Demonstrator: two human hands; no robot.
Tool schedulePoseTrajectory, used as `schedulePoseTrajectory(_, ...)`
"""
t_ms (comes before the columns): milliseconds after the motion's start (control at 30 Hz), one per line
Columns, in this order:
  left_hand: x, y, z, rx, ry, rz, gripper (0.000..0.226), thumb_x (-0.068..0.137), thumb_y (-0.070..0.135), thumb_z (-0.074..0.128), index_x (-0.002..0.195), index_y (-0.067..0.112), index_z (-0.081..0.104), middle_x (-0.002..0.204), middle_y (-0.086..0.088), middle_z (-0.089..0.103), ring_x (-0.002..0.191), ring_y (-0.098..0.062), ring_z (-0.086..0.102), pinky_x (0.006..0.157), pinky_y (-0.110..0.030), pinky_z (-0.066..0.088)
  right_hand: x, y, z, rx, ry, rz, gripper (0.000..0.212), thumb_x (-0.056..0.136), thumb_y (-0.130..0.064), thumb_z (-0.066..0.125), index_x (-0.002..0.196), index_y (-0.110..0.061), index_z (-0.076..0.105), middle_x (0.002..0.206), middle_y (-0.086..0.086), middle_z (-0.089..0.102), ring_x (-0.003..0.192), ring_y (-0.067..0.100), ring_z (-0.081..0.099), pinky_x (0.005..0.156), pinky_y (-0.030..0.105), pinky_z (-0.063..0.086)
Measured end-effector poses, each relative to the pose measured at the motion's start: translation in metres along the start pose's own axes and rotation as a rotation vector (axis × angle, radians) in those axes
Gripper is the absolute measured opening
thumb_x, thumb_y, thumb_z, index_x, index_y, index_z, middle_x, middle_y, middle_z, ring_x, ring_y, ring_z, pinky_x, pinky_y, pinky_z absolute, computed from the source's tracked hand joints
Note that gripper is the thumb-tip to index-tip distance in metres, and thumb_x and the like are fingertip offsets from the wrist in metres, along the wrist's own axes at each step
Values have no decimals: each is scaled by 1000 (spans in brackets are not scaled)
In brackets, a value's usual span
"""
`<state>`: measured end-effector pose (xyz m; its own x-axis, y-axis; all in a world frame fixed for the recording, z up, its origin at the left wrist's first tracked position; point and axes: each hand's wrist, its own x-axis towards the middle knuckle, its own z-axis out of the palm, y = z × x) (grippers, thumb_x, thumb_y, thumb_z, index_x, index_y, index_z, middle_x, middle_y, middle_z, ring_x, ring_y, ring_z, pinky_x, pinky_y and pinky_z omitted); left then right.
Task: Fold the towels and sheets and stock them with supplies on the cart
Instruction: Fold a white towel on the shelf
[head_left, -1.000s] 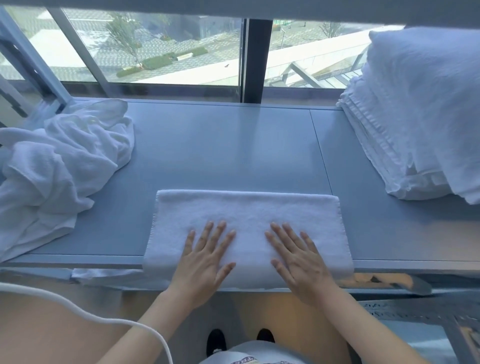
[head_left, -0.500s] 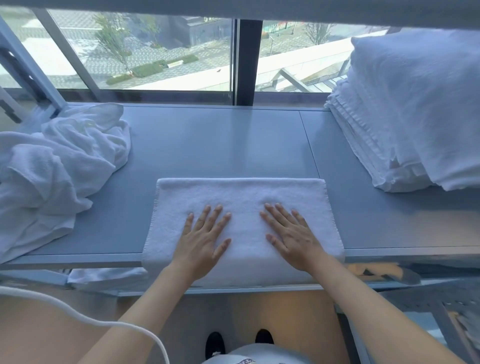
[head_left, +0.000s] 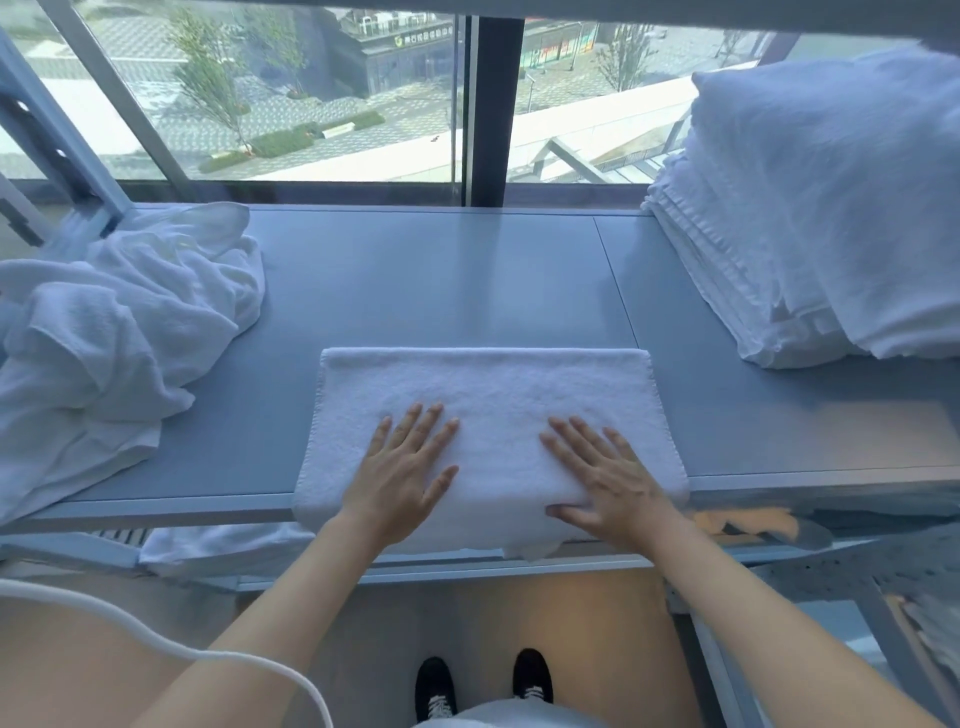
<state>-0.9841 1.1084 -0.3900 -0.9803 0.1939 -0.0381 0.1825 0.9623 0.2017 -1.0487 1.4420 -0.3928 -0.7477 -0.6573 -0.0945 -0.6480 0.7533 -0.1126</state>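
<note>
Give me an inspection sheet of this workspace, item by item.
Surface: grey shelf top, seam toward the right.
Job's things: folded white towel at the front edge, near side overhanging; crumpled towels at left; stacked folded linens at right.
Clutter: white cloth on the lower shelf.
Grippers: left hand and right hand rest flat on the folded towel, fingers straight.
Cables: white cable crossing lower left.
Surroundings: window behind; black shoes on the floor.

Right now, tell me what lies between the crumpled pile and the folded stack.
In the head view, the folded towel under both flat hands, left hand and right hand; otherwise bare grey shelf.
</note>
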Motion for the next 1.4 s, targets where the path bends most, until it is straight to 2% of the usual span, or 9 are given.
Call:
schedulePoseTrajectory(133, -30, -28, 0, 69, 86, 110, 68, 104, 59, 27, 162, 24, 30, 170, -1, 20, 157, -24, 20, 124, -53, 23, -25, 35, -2, -59, -44, 36, 95, 94, -80, 37, 163, -34, -10, 171, -14, -14, 158, 12, -13, 128, 49, 11)
schedulePoseTrajectory(300, -55, -55, 8, 169, 122, 190, 86, 94, 67, 50, 163, 20, 26, 171, -3, 18, 157, -27, 19, 123, -56, 25, -22, 31, 1, -64, -4, 13, 94, 95, -78, 38, 164, -32, -7, 172, -12, -11, 159, 14, -9, 127, 47, 9)
schedulePoseTrajectory(467, -54, -57, 4, 228, 134, 226, 77, 97, 59, 43, 159, 15, 35, 167, -9, 29, 151, -33, 33, 116, -59, 36, -24, 30, 4, -131, 46, -43, 90, 100, -73, 37, 166, -22, 2, 174, -3, -3, 160, 21, -1, 128, 49, 12)
schedulePoseTrajectory(633, -73, -36, -4, 180, 197, 182, 81, 71, 7, 82, 147, 11, 55, 156, -11, 48, 140, -35, 50, 108, -58, 46, -39, 12, 4, -132, 188, -64, 69, 106, -45, 50, 160, -7, 31, 168, 9, 25, 155, 31, 26, 124, 52, 26)
schedulePoseTrajectory(733, -84, -23, -16, 160, 279, 153, 61, 68, -2, 81, 127, 10, 71, 138, -14, 65, 121, -37, 66, 94, -52, 56, -54, 2, -4, -64, 285, -48, 52, 97, -16, 68, 144, 1, 55, 152, 17, 51, 138, 37, 53, 109, 53, 48)
schedulePoseTrajectory(800, -96, -14, -24, 187, 356, 165, 37, 75, 4, 67, 111, 11, 75, 122, -12, 73, 100, -36, 73, 77, -44, 59, -69, -2, -13, -59, 340, -40, 38, 92, 0, 61, 129, 0, 65, 135, 16, 66, 119, 38, 66, 89, 50, 60)
schedulePoseTrajectory(867, -112, -3, -31, 203, 399, 154, 30, 79, 9, 55, 103, 14, 74, 105, -5, 74, 82, -33, 72, 63, -38, 55, -87, -4, -22, -63, 372, -23, 36, 88, 10, 53, 118, -4, 68, 114, 10, 71, 100, 36, 70, 69, 47, 61)
schedulePoseTrajectory(967, -136, 22, -37, 206, 410, 109, 31, 77, 1, 58, 101, 14, 72, 87, -3, 69, 68, -32, 66, 50, -36, 49, -117, -9, -32, -41, 401, -7, 43, 80, 20, 56, 112, -5, 70, 101, 9, 71, 89, 34, 69, 63, 45, 60)
schedulePoseTrajectory(1400, -225, 133, -16, 101, 377, -4, 60, 65, -4, 52, 115, 24, 68, 98, 3, 72, 84, -31, 67, 57, -37, 53, -276, -16, -41, -34, 519, 26, 47, 69, 20, 69, 105, -9, 72, 92, 4, 72, 80, 27, 71, 55, 32, 54)
